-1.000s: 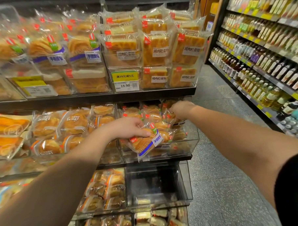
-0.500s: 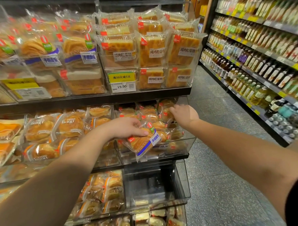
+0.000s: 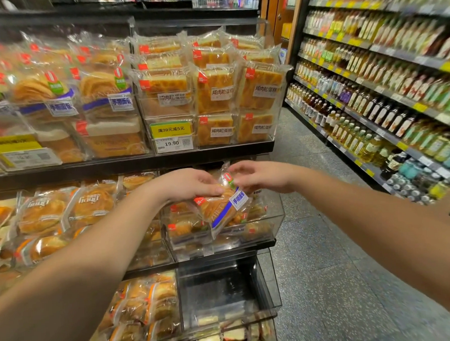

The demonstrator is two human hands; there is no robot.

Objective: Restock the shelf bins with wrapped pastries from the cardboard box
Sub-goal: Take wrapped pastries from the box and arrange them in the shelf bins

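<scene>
The left hand (image 3: pixel 187 183) pinches the upper left edge of a wrapped pastry (image 3: pixel 221 208), fingers curled over the crinkled clear film, while the right hand (image 3: pixel 261 177) nips the wrapper's top corner at about 1 o'clock from it. The pastry hangs tilted, just above a clear acrylic bin (image 3: pixel 275 219) on the middle shelf, itself packed with similar glossy packets. At 9 o'clock of the hands, a neighbouring bin holds round golden buns (image 3: pixel 91 202) in printed film. At 12 o'clock, the upper shelf carries square cake slabs (image 3: pixel 215 93) behind a yellow price tag (image 3: pixel 171 136). At 6 o'clock sits a nearly bare transparent bin (image 3: pixel 262 284). At 3 o'clock, across the speckled grey floor (image 3: pixel 326 282), a rack of bottles (image 3: pixel 371 112) lines the aisle.
</scene>
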